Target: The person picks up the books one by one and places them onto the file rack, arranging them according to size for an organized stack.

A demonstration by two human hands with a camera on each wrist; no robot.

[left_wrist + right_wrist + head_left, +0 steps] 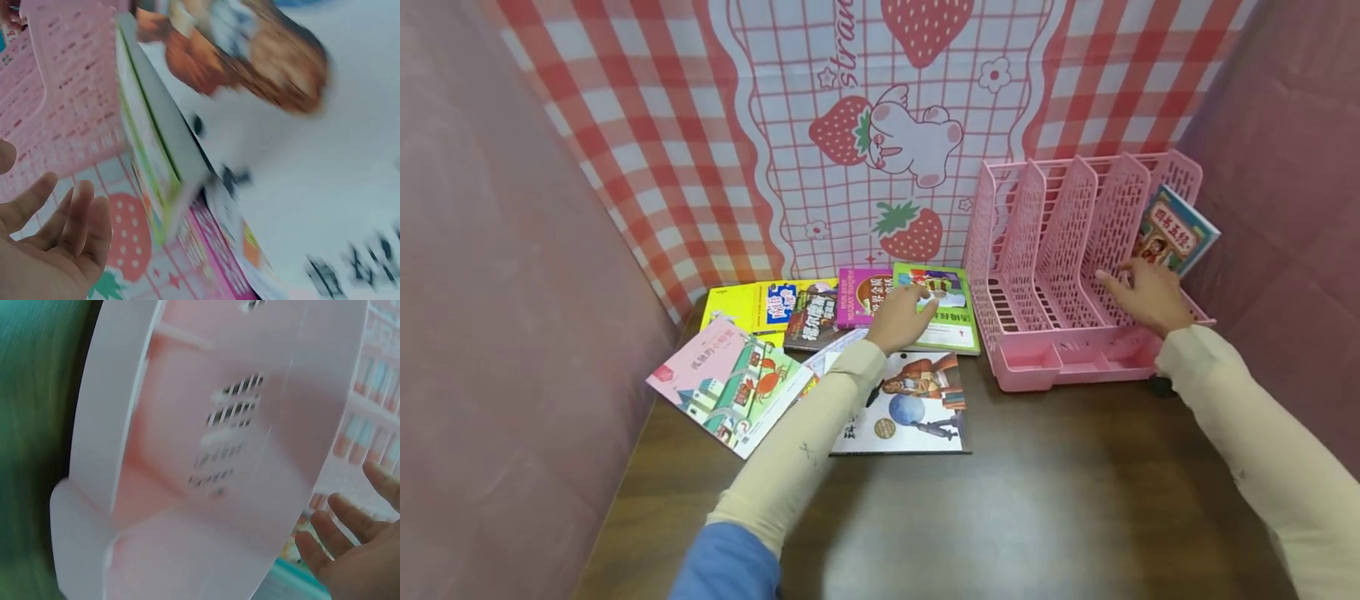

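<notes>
My left hand [901, 319] hovers over the green-edged book [951, 333] at the right end of the book pile. In the left wrist view its fingers [81, 219] are spread loosely and hold nothing. My right hand [1148, 296] is at the front of the pink file rack [1037, 342], by the rightmost compartment. A teal-edged book [1180, 229] leans tilted in that compartment, just beyond the hand. In the right wrist view the fingers [331, 534] are apart and empty. Whether that hand touches the rack or the book I cannot tell.
A magenta book [853, 296], a dark book [812, 321] and yellow books [730, 304] overlap along the back. A pink crab book [700, 367] and a white book with a blue globe [932, 425] lie nearer on the wooden table [1000, 517]. A checked cloth [685, 125] hangs behind.
</notes>
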